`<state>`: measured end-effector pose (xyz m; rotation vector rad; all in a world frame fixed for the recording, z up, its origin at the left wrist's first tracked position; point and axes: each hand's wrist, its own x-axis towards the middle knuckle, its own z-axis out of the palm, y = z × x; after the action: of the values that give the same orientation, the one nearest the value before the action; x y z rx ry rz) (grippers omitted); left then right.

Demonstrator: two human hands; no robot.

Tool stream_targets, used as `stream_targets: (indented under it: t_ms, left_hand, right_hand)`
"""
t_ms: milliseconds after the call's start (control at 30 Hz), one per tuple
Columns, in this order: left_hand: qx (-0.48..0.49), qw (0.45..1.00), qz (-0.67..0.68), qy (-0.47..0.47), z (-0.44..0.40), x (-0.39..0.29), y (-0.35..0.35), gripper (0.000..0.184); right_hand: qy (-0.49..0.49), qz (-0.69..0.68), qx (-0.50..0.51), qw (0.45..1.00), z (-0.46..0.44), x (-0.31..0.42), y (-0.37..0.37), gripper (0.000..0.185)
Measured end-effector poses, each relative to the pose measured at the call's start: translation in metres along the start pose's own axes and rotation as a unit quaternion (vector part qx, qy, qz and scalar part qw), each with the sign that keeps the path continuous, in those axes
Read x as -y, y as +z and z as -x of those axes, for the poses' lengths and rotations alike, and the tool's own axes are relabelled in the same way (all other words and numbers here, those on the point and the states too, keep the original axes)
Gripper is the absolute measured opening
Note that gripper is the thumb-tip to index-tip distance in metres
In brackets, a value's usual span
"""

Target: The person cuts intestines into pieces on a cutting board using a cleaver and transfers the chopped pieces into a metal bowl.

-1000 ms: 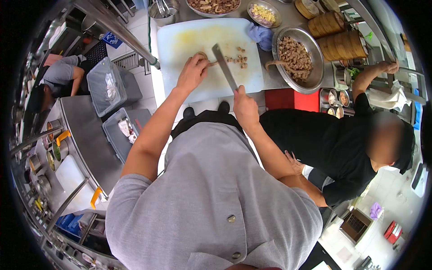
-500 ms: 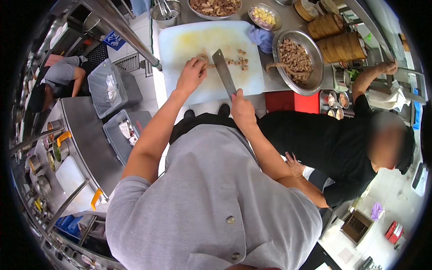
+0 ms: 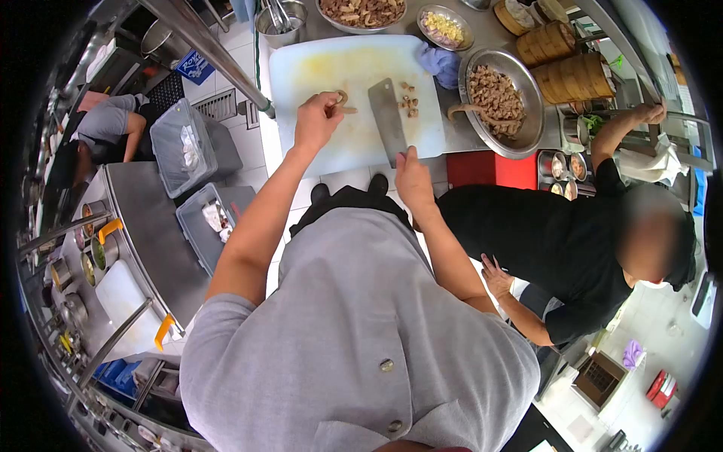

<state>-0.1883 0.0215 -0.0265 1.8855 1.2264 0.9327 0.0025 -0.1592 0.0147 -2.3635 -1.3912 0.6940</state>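
My right hand [image 3: 413, 178] is closed round the handle of a cleaver [image 3: 387, 120], whose broad blade lies tilted over the white cutting board [image 3: 316, 68]. Between my left fingers is a curled brownish strip of meat [image 3: 343, 100]; my left hand [image 3: 317, 119] pinches it above the board. Several small cut meat pieces [image 3: 410, 102] sit just right of the blade. Beyond the board's right edge stands a steel bowl [image 3: 537, 113] full of chopped meat [image 3: 497, 94], with a long uncut strip [image 3: 474, 113] hanging over its rim.
A bowl of sliced meat [image 3: 361, 12], a bowl with yellow bits [image 3: 444, 29] and a blue cloth [image 3: 438, 64] border the board. Bamboo steamers [image 3: 570, 80] are stacked at right. A co-worker in black [image 3: 527, 226] stands close at my right; another person [image 3: 109, 124] bends at far left.
The cleaver has moved right, away from my left hand, and several cut pieces now lie beside its right edge. My left hand still pinches the strip, slightly turned.
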Motion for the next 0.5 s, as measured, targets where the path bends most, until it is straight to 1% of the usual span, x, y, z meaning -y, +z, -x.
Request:
stream_targets:
  t_ms: [33,100,167,233,300,333,400,433,467,500]
  left_hand:
    - [-0.001,1.0,0.0,0.004,-0.008,-0.005,-0.001,0.029]
    - [-0.029,0.989,0.129,-0.059,-0.018,-0.019,0.0,0.028]
    - [-0.023,0.988,0.14,-0.06,-0.029,-0.046,-0.01,0.029]
    - [-0.015,0.987,0.151,-0.059,-0.032,-0.06,-0.019,0.03]
    - [-0.024,0.996,0.064,-0.051,-0.027,-0.061,-0.031,0.03]
    - [-0.021,0.997,0.062,-0.049,-0.022,-0.054,-0.035,0.03]
    - [-0.005,0.997,-0.038,-0.067,-0.009,-0.026,-0.038,0.03]
    - [0.001,0.997,-0.042,-0.064,-0.003,-0.008,-0.038,0.03]
    - [0.041,0.991,-0.106,-0.068,0.005,0.011,-0.038,0.03]
    - [0.08,0.98,-0.17,-0.073,0.007,0.008,-0.044,0.031]
  right_hand:
    - [-0.005,-0.018,-0.015,1.0,-0.007,-0.008,-0.004,0.032]
    - [0.0,-0.028,-0.013,1.0,-0.012,-0.013,-0.016,0.033]
    - [0.052,-0.006,-0.004,0.999,-0.012,0.003,-0.039,0.038]
    - [0.048,-0.011,-0.005,0.999,-0.013,0.002,-0.042,0.041]
    - [0.041,-0.009,0.006,0.999,-0.012,0.001,-0.043,0.039]
    - [0.043,-0.012,0.005,0.999,-0.012,-0.003,-0.039,0.039]
    - [0.01,-0.023,-0.025,0.999,-0.011,-0.014,-0.027,0.029]
    - [0.015,-0.028,-0.026,0.999,-0.009,-0.015,-0.025,0.029]
    - [0.013,-0.03,-0.029,0.999,-0.007,-0.014,-0.025,0.028]
    - [0.01,-0.032,-0.033,0.999,-0.006,-0.013,-0.023,0.027]
